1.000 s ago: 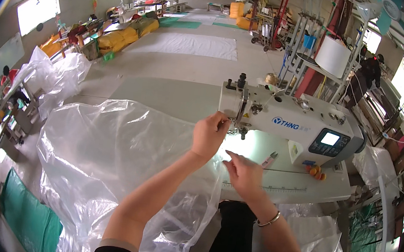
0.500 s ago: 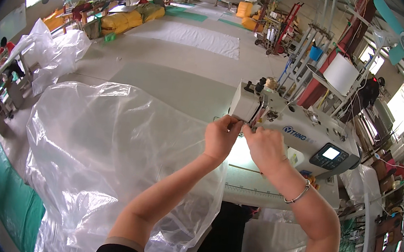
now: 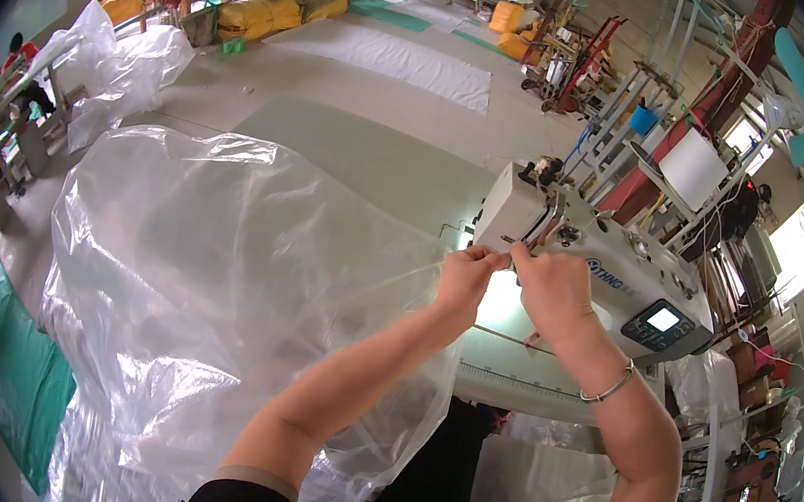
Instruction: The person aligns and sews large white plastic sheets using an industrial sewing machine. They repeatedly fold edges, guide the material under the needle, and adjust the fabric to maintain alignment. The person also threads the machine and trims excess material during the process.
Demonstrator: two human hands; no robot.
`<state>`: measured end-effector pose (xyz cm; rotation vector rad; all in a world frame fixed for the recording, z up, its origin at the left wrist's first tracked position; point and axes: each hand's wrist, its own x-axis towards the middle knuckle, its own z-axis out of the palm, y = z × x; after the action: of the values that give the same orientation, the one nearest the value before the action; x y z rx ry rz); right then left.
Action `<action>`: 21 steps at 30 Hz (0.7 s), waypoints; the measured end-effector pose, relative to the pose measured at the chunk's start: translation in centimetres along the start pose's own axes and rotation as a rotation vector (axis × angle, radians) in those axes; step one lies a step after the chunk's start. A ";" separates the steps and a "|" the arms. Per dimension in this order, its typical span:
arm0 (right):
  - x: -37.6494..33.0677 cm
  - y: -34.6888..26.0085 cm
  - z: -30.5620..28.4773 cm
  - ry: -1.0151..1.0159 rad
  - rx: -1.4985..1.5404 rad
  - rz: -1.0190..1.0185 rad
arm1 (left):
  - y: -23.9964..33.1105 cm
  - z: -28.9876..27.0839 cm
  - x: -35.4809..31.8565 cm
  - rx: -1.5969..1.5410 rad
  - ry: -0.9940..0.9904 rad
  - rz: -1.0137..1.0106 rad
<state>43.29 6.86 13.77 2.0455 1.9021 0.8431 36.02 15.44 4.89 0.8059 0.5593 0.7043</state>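
Both of my hands are raised at the needle end of a white sewing machine (image 3: 508,207). My left hand (image 3: 464,284) is closed in a pinch just below the machine's head. Close beside it, my right hand (image 3: 555,290) pinches too, its fingertips nearly touching the left ones. Whatever lies between the fingers is too small to make out, and the hands cover the needle area. A lamp lights the pale machine bed under them. Left of my hands, a large clear plastic sheet (image 3: 220,259) lies crumpled over the table and hangs down its front.
A ruler strip (image 3: 517,378) runs along the bed's near edge. On the machine's right end sits a control panel (image 3: 659,323) with a lit screen. A white thread cone (image 3: 695,171) stands behind it. Green sheeting (image 3: 11,369) hangs at lower left; yellow bundles (image 3: 260,21) lie farther back.
The whole view has shifted, so the machine and my hands appear farther right and slightly lower. Both hands stay pinched together at the needle end.
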 end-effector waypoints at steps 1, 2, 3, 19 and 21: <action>0.0 0.1 -0.1 0.001 0.015 -0.007 | -0.6 0.0 0.1 -0.022 0.004 -0.009; 0.0 0.2 0.1 0.009 0.032 -0.008 | -1.1 -0.3 0.3 -0.019 0.002 -0.015; -0.1 0.4 0.3 0.017 0.049 -0.008 | -1.5 -0.7 0.6 -0.016 -0.002 -0.020; -0.7 0.3 1.2 0.099 0.106 0.019 | -6.1 -2.6 3.0 0.320 0.229 0.266; -0.7 0.4 1.3 0.098 0.110 0.026 | -5.9 -2.4 2.8 0.379 0.260 0.314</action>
<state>44.33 6.39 12.69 2.1334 2.0197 0.8787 38.15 15.70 -1.70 1.1799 0.8264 1.0173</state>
